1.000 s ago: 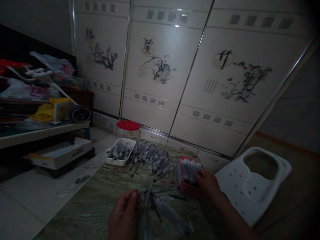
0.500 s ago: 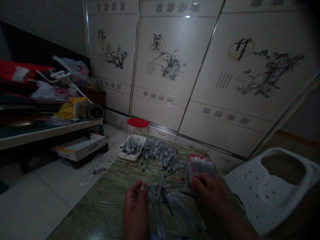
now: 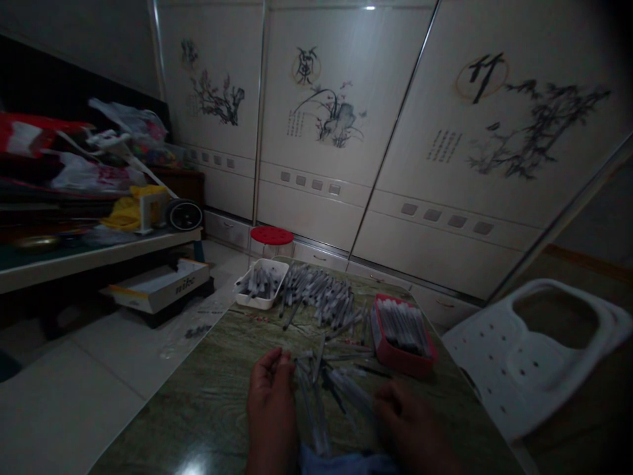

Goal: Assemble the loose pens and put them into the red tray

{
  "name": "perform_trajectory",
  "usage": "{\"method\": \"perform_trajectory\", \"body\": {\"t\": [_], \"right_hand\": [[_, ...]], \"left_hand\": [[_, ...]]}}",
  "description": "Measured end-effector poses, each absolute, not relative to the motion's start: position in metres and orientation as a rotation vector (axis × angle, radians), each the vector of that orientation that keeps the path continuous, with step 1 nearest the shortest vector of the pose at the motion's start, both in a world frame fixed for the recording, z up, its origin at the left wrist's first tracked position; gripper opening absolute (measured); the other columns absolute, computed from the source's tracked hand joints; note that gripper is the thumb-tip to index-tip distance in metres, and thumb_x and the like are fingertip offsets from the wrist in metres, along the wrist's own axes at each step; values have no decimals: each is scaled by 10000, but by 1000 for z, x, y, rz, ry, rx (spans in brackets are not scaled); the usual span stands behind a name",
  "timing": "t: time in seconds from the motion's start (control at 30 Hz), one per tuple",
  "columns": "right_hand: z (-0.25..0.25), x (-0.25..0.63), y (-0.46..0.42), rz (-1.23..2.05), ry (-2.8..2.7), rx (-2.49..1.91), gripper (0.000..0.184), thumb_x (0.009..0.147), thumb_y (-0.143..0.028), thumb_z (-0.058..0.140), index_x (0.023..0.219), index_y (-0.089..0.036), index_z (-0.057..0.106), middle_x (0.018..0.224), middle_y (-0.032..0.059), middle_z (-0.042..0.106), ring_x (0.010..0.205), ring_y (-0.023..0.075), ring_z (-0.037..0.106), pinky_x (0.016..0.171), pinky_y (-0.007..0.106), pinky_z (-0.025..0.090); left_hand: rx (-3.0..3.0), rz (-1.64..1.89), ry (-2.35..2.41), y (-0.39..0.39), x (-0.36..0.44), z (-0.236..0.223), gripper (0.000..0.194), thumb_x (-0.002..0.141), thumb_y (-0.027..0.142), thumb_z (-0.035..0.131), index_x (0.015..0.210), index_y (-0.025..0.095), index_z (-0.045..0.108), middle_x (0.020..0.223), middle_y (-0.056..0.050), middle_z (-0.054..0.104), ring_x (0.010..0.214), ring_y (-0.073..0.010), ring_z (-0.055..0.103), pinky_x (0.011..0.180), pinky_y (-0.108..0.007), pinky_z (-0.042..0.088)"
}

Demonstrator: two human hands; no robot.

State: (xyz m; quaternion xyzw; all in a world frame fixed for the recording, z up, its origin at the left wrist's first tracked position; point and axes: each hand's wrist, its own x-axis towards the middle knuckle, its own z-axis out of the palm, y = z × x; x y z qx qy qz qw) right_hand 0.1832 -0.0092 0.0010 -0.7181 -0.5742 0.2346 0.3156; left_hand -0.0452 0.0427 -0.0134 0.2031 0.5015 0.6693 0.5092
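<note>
My left hand (image 3: 271, 402) is closed in a pinch beside the left edge of a loose heap of clear pens (image 3: 316, 402) on the table; what it holds, if anything, does not show. My right hand (image 3: 408, 415), dark and slightly blurred, has its fingers curled at the right side of that heap, in front of a red box (image 3: 405, 361). Pens (image 3: 403, 323) lie packed in rows inside the box. Further back is a larger pile of pens (image 3: 319, 297), and left of it a white tray (image 3: 254, 303) with more pens in it.
The green table (image 3: 208, 389) has a red stool (image 3: 271, 235) behind it and a white plastic chair (image 3: 524, 369) at its right. On the left, a cluttered bench (image 3: 148, 241) holds bags, with an open shoebox (image 3: 163, 290) below. Sliding wardrobe doors (image 3: 321, 191) close off the back.
My right hand has come away from the red box, moving down towards me, so the box's front now shows. The left hand is almost still. The camera view has shifted slightly.
</note>
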Motion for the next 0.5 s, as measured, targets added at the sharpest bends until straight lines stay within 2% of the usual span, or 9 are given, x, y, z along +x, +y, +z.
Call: {"method": "perform_trajectory", "body": {"t": [0.17, 0.3, 0.5], "right_hand": [[12, 138, 1, 600, -1802, -1943, 157, 903, -276, 519, 806, -231, 635, 756, 3, 691, 731, 197, 655, 628, 271, 382], [25, 103, 20, 450, -1923, -2044, 183, 966, -325, 565, 846, -237, 672, 829, 10, 760, 776, 196, 712, 641, 277, 364], [26, 75, 44, 288, -1948, -2161, 264, 952, -441, 641, 993, -206, 754, 977, 125, 829, 926, 340, 782, 686, 348, 415]], "left_hand": [[464, 1597, 1222, 41, -45, -8, 469, 846, 496, 767, 1221, 235, 661, 1155, -76, 751, 956, -214, 702, 840, -337, 519], [477, 1599, 1227, 41, -46, -7, 499, 806, 487, 801, 1202, 213, 671, 1124, -80, 751, 923, -220, 708, 820, -340, 523], [453, 1629, 1206, 43, -47, -5, 428, 801, 444, 804, 1143, 221, 679, 1097, -64, 748, 933, -209, 700, 805, -306, 513]]}}
